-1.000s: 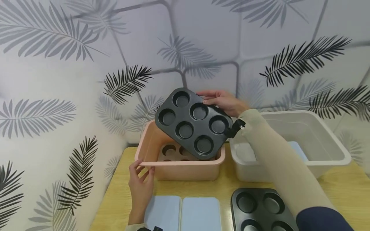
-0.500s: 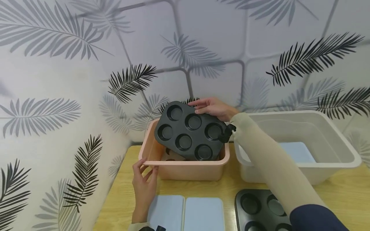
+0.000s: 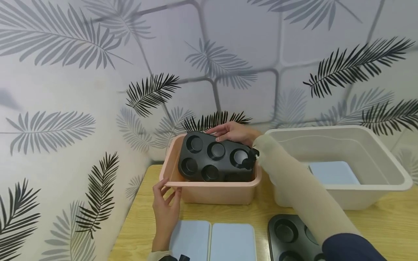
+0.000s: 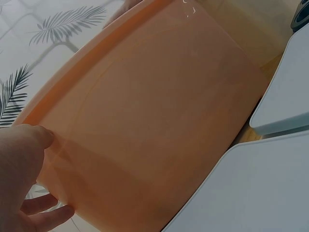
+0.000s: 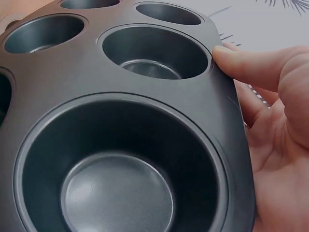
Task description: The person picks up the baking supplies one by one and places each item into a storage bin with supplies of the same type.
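Now, your left hand (image 3: 165, 206) pinches near-left rim of pink bin (image 3: 212, 194), steadying it. Muffin tray (image 3: 215, 162) tilted, near edge down inside bin, far edge high: not yet flat. Your right hand (image 3: 233, 132) grips far edge, thumb on top. Second tray (image 3: 289, 235) waits on bench (image 3: 385, 224), near right.

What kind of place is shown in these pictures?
Probably a staged tabletop sorting station, not a real kitchen: a wooden table against leaf-patterned wallpaper, with a pink bin and a white bin and a muffin tray.
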`<move>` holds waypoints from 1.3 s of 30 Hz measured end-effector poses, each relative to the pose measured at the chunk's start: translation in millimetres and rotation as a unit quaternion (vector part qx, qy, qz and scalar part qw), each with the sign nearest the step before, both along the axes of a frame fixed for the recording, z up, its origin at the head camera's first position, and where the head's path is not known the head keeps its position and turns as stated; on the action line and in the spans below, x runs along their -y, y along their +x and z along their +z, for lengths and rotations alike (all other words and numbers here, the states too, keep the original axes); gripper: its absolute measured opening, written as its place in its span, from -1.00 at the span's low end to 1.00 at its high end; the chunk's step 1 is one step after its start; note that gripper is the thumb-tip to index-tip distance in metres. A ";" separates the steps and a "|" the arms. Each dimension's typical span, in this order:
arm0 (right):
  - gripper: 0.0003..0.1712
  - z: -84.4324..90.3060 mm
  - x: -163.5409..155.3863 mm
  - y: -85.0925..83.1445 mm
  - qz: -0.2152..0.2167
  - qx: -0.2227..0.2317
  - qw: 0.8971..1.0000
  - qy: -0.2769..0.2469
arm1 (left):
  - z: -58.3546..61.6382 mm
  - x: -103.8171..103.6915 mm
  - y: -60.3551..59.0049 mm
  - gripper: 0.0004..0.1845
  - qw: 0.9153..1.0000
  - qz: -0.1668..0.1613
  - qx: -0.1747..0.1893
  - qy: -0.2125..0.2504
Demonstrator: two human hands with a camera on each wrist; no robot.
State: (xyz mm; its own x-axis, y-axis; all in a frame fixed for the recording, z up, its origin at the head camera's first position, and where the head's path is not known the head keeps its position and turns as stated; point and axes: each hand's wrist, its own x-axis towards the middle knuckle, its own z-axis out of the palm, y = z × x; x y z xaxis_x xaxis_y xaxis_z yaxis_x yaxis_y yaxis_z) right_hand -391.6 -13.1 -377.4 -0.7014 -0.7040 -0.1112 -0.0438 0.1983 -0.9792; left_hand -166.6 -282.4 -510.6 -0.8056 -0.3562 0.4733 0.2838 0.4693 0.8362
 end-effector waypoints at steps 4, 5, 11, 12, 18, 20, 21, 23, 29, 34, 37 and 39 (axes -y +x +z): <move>-0.41 -5.7 -1.6 4.3 0.008 -0.005 1.000 -0.001 | 1.1 -2.7 -1.6 -0.36 1.000 -0.004 0.002 -0.001; -0.41 -7.1 -1.5 4.8 0.010 -0.006 1.000 0.004 | 1.1 -3.3 -2.1 -0.37 1.000 -0.004 0.000 -0.002; -0.44 -7.2 -1.5 10.2 -0.002 -0.079 0.994 0.077 | 0.6 -6.9 -6.0 -0.39 1.000 -0.007 -0.016 -0.009; -0.44 -6.7 -1.9 11.3 -0.003 -0.100 0.991 0.088 | 0.4 -7.3 -6.3 -0.39 1.000 -0.007 -0.017 -0.008; -0.37 -7.1 -4.3 16.5 0.010 -0.137 0.987 0.089 | -1.2 -8.7 -7.1 -0.41 1.000 -0.004 -0.021 0.003; -0.37 -7.1 -5.6 18.1 0.006 -0.133 0.987 0.087 | -1.6 -9.2 -7.4 -0.41 1.000 -0.006 -0.022 0.004; -0.36 -6.7 -6.4 19.0 0.005 -0.131 0.988 0.085 | -1.7 -9.6 -7.7 -0.41 1.000 -0.007 -0.023 0.003; -0.36 -6.3 -8.8 20.9 0.003 -0.127 0.989 0.080 | -2.5 -10.4 -7.6 -0.41 1.000 -0.008 -0.023 0.003; -0.34 -4.6 -19.3 28.2 0.008 -0.116 0.990 0.084 | -5.6 -11.4 -4.0 -0.38 1.000 -0.002 0.000 -0.001; -0.35 1.6 -24.7 34.8 0.005 -0.129 0.988 0.080 | -3.5 -8.1 -3.1 -0.35 1.000 0.001 0.012 -0.011; -0.34 3.6 -27.4 38.3 0.009 -0.129 0.989 0.077 | -2.2 -6.8 -1.1 -0.34 1.000 0.003 0.016 -0.011; -0.33 5.7 -28.8 41.3 0.012 -0.130 0.989 0.074 | -1.4 -6.0 0.0 -0.34 1.000 0.010 0.014 -0.009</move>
State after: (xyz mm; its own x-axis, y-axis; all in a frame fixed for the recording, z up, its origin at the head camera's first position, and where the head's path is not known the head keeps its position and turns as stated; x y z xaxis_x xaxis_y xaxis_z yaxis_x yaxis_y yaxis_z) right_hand -350.3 15.6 -371.7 -0.7029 -0.7105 -0.0330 -0.2968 0.3351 -0.8942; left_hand -166.6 -276.4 -512.0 -0.8113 -0.3634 0.4580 0.2519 0.4896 0.8348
